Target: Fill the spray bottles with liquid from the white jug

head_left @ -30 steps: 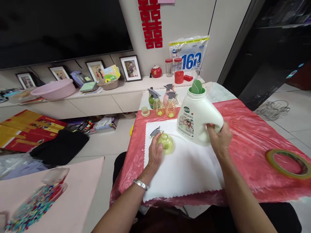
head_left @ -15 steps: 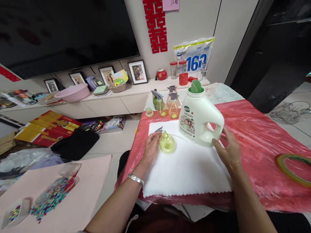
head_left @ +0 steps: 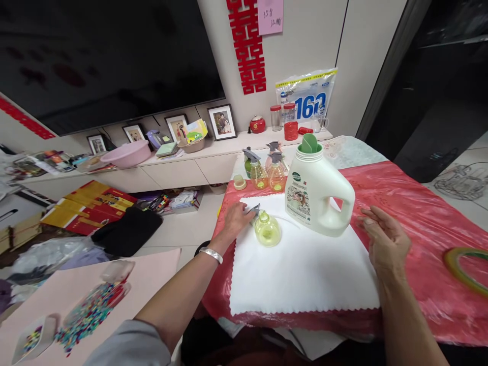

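Observation:
My left hand point(head_left: 238, 219) pinches a grey spray head point(head_left: 255, 209) at the left edge of a white scallop-edged cloth point(head_left: 297, 279). A thin clear tube runs off to the right behind the bottle. Just right of that hand, a small yellow-green spray bottle point(head_left: 267, 231) stands upright with its neck uncovered. Behind it to the right is a large white detergent jug point(head_left: 318, 193) with a green spout point(head_left: 310, 144) and no cap on it. To the right of the jug's handle, my right hand point(head_left: 385, 239) is held apart from it, fingers spread and holding nothing.
Several spray bottles point(head_left: 277, 178) with grey heads stand behind the cloth, beside a pale green cap point(head_left: 239, 182). Red plastic film point(head_left: 412, 229) covers the table, with a roll of tape point(head_left: 463, 269) at the right. Colourful small pieces point(head_left: 89, 310) lie on a pink surface at lower left.
My right hand has come away from the jug's handle side and moved right, its fingers opening. My left hand stays at the spray head. The view has shifted slightly.

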{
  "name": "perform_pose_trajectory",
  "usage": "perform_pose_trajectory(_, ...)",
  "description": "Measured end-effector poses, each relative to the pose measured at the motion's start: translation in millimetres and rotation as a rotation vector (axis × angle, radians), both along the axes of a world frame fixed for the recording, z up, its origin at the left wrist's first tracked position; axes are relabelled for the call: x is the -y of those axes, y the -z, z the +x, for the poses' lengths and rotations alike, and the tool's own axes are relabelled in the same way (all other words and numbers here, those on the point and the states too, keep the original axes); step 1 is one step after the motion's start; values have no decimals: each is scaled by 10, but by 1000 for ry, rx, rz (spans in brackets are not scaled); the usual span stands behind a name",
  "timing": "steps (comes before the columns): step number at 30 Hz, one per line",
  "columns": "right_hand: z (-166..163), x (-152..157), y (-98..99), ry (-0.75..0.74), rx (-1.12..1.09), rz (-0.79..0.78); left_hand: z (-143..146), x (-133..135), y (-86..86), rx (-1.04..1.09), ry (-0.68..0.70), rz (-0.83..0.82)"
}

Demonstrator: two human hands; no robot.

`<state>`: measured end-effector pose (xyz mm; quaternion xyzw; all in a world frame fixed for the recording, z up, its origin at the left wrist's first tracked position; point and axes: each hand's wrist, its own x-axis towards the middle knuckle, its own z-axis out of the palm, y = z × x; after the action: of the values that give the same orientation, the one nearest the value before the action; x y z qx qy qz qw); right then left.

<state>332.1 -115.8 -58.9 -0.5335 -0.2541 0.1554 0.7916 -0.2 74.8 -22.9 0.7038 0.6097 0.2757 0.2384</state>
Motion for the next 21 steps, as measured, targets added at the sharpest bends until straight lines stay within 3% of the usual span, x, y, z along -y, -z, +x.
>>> perform_pose_trajectory(7, -26, -3, 0, -11, -5, -19, 174, 53, 40, -197, 68, 1)
perform_pose_trajectory(12, -13, 8, -21, -11, -6, -35, 138, 46, -103, -180, 29, 6)
perform_pose_trajectory(16, -29, 11, -58, -10, -5, -32, -57, -36, -391, -86, -36, 51)
perform_pose_trajectory(21, -51, 20, -76, 1, -1, -35, -401, -111, -986, 115, -43, 75)
